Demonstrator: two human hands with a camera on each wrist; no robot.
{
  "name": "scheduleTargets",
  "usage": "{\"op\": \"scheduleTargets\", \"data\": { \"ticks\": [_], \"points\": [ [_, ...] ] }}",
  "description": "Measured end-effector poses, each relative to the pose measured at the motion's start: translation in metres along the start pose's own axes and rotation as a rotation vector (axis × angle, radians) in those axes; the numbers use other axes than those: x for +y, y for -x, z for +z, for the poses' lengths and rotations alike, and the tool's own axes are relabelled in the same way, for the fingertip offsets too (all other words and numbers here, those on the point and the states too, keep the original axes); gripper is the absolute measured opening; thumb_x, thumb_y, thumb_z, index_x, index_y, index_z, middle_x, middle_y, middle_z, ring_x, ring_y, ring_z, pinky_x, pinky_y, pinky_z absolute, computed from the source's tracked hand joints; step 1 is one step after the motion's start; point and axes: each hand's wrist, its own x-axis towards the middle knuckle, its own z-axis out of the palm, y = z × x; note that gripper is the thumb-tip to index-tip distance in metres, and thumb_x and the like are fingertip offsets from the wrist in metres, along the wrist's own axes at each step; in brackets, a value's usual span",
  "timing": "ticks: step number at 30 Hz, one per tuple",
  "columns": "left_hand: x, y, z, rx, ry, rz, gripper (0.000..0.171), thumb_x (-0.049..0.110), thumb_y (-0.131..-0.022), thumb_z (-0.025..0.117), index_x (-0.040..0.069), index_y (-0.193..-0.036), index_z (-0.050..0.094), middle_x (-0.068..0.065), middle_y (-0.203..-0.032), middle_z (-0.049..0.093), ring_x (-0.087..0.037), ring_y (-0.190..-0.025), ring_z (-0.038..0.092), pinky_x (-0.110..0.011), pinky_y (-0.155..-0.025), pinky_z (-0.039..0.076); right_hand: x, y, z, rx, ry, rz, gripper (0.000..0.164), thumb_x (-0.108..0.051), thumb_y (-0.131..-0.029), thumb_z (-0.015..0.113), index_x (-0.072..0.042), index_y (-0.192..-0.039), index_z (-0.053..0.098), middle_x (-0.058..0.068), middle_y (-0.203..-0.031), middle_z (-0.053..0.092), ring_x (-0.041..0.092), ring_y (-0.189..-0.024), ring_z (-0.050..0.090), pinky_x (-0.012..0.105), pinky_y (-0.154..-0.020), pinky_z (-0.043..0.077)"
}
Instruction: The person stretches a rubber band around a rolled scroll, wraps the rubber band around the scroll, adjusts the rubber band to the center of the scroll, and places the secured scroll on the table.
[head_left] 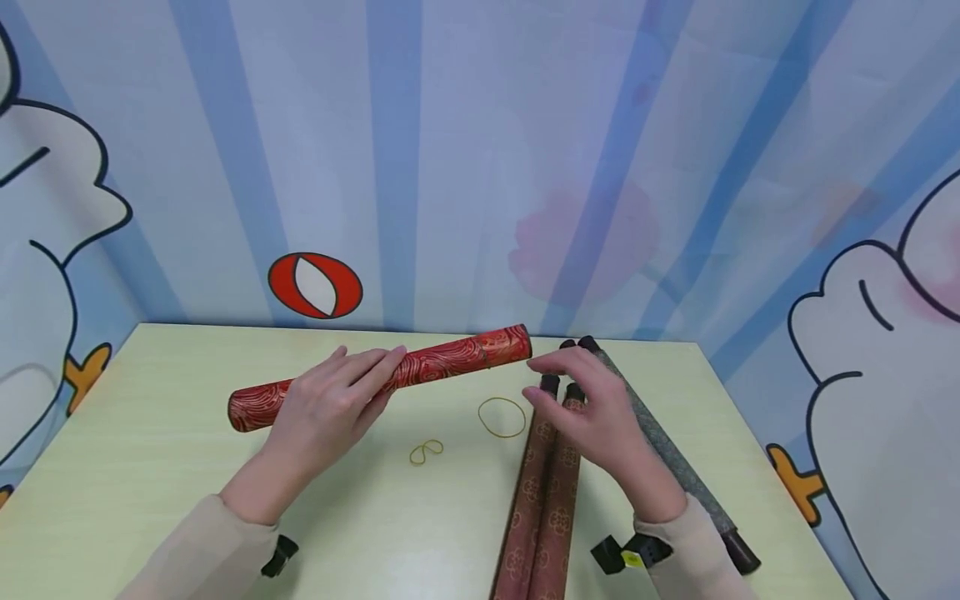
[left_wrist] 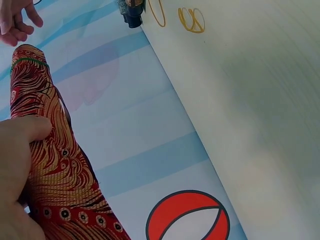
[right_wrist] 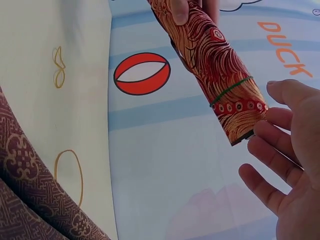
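A red-and-gold swirl-patterned roll is held slantwise above the table, its right end higher in the head view. My left hand grips it left of its middle, with the thumb lying along its side. Near the right end a green band circles the roll. My right hand is beside that end, fingers spread and gently bent, holding nothing. In the right wrist view its fingertips are right at the roll's dark-rimmed end.
Two brown flower-patterned scrolls with black knobs lie side by side under my right hand. A grey scroll slants along the right. One round yellow rubber band and a twisted one lie mid-table. A printed curtain stands behind.
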Motion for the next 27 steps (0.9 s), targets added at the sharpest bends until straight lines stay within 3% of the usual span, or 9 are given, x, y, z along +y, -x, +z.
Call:
{"op": "scheduleTargets", "data": {
  "ticks": [3,6,10,12,15,19,27],
  "points": [
    [0.001,0.000,0.001,0.002,-0.035,0.021,0.061,0.001,-0.076,0.094,0.005,-0.134,0.073,-0.013,-0.112,0.077,-0.034,-0.089,0.076,-0.062,-0.089,0.062,0.000,-0.002,0.003,-0.012,-0.028,-0.046,0.032,-0.003,-0.091,0.083,-0.009,-0.121,0.075,0.003,-0.109,0.073,0.015,-0.091,0.066,0.030,-0.076,0.056],
    [0.001,0.000,0.001,0.008,-0.069,0.042,0.061,0.000,-0.076,0.094,0.005,-0.134,0.073,-0.014,-0.112,0.076,-0.033,-0.092,0.076,-0.062,-0.090,0.061,0.000,-0.004,0.004,-0.009,-0.025,-0.084,0.024,-0.015,-0.099,0.079,-0.009,-0.122,0.075,0.003,-0.107,0.072,0.013,-0.085,0.063,0.028,-0.072,0.053],
    [0.003,0.002,0.001,0.006,-0.089,0.067,0.062,-0.005,-0.075,0.093,0.003,-0.133,0.072,-0.017,-0.116,0.077,-0.035,-0.101,0.077,-0.064,-0.092,0.060,-0.001,-0.010,0.004,0.005,0.043,-0.110,0.039,-0.043,-0.107,0.066,-0.009,-0.122,0.075,0.006,-0.114,0.074,0.022,-0.100,0.066,0.040,-0.080,0.056],
    [0.004,0.003,0.001,0.002,-0.091,0.079,0.061,-0.008,-0.076,0.092,0.002,-0.133,0.072,-0.018,-0.118,0.077,-0.037,-0.104,0.076,-0.065,-0.092,0.059,-0.003,-0.014,0.003,-0.007,0.081,-0.109,0.045,-0.049,-0.107,0.063,-0.009,-0.122,0.076,0.006,-0.117,0.074,0.026,-0.109,0.066,0.047,-0.085,0.057],
    [0.006,0.004,0.001,-0.008,-0.102,0.100,0.060,-0.011,-0.076,0.090,0.002,-0.132,0.071,-0.018,-0.118,0.076,-0.038,-0.105,0.076,-0.065,-0.093,0.059,-0.005,-0.019,0.003,-0.060,0.116,-0.095,0.036,-0.041,-0.103,0.073,-0.010,-0.121,0.077,0.007,-0.119,0.073,0.028,-0.112,0.065,0.050,-0.087,0.057],
    [0.008,0.005,0.001,-0.031,-0.125,0.121,0.058,-0.013,-0.077,0.087,0.001,-0.131,0.071,-0.017,-0.118,0.076,-0.039,-0.106,0.076,-0.065,-0.093,0.059,-0.008,-0.023,0.005,-0.151,0.145,-0.042,0.027,-0.024,-0.095,0.084,-0.012,-0.118,0.078,0.006,-0.118,0.071,0.026,-0.111,0.063,0.045,-0.084,0.057],
    [0.009,0.008,0.003,-0.047,-0.146,0.134,0.057,-0.012,-0.078,0.087,0.000,-0.132,0.071,-0.018,-0.119,0.077,-0.039,-0.107,0.076,-0.064,-0.094,0.059,-0.006,-0.028,0.011,-0.224,0.190,-0.011,0.023,-0.026,-0.095,0.084,-0.012,-0.113,0.079,0.006,-0.116,0.071,0.025,-0.108,0.062,0.045,-0.085,0.056]
  ]
}}
